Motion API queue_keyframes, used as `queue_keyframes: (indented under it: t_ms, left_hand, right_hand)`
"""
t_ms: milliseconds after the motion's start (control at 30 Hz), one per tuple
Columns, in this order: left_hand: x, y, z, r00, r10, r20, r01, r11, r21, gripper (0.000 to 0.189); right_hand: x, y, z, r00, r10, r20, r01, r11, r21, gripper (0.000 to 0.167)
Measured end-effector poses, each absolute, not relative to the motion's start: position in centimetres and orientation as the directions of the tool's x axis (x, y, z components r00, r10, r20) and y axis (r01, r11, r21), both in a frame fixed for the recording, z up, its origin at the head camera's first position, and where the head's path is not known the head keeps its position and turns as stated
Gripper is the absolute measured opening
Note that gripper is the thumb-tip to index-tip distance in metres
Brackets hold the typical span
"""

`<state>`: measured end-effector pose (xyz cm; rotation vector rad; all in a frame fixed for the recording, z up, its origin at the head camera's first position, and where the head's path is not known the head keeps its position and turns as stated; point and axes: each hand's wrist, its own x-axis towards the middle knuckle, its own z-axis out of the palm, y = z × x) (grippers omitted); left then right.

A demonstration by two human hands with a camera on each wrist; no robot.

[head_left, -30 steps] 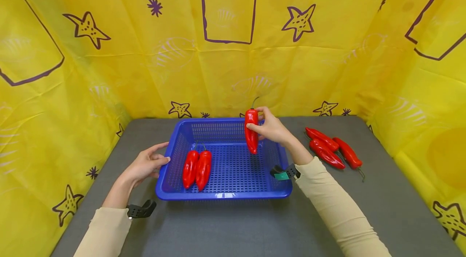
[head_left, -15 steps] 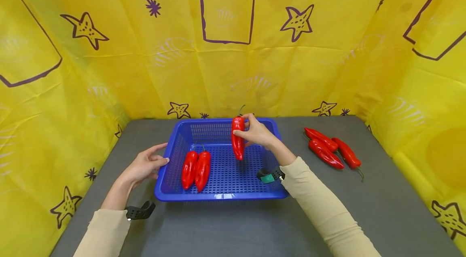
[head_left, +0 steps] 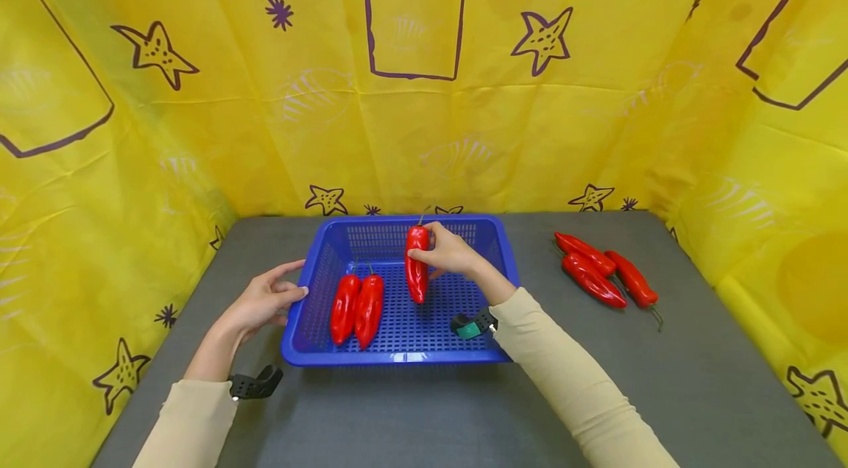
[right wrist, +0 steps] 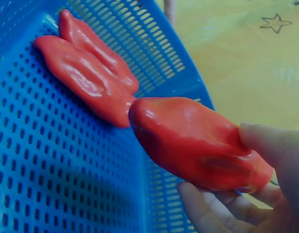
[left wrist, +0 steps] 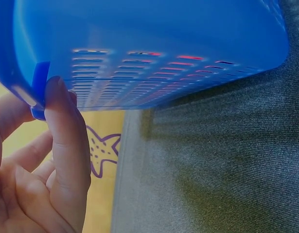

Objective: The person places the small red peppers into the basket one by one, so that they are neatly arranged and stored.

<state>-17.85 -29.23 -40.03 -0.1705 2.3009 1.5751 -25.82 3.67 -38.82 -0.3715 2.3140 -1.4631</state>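
Note:
A long red pepper (head_left: 417,278) hangs stem up over the middle of the blue plastic basket (head_left: 344,358), held by my right hand (head_left: 453,254) between thumb and fingers near its stem end. The right wrist view shows that pepper (right wrist: 188,141) with its tip toward the basket floor. Two more peppers, one to the left (head_left: 344,310) and one beside it (head_left: 369,311), lie side by side in the basket's left part. At the basket's left rim, my left hand (head_left: 261,302) pinches the edge; the left wrist view has the thumb (left wrist: 64,116) against the outer wall.
Three red peppers lie on the grey table (head_left: 411,416) right of the basket: a rear one (head_left: 586,251), a front one (head_left: 592,280) and a right one (head_left: 634,279). A yellow patterned cloth (head_left: 424,137) encloses the table at the back and sides.
My right hand has carried the pepper leftward and lower, from the basket's right part to its middle. The left hand has stayed on the rim.

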Motion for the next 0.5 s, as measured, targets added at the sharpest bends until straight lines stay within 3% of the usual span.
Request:
queue_keyframes:
  t_ms: [500]
  left_hand:
    - [-17.9,-29.2,-40.0,-0.930,0.094,-0.354,-0.296,0.375,0.878,0.071]
  right_hand:
    - [-26.0,2.1,-40.5,-0.877,-0.423,-0.225,-0.025,0.509,-0.860,0.057]
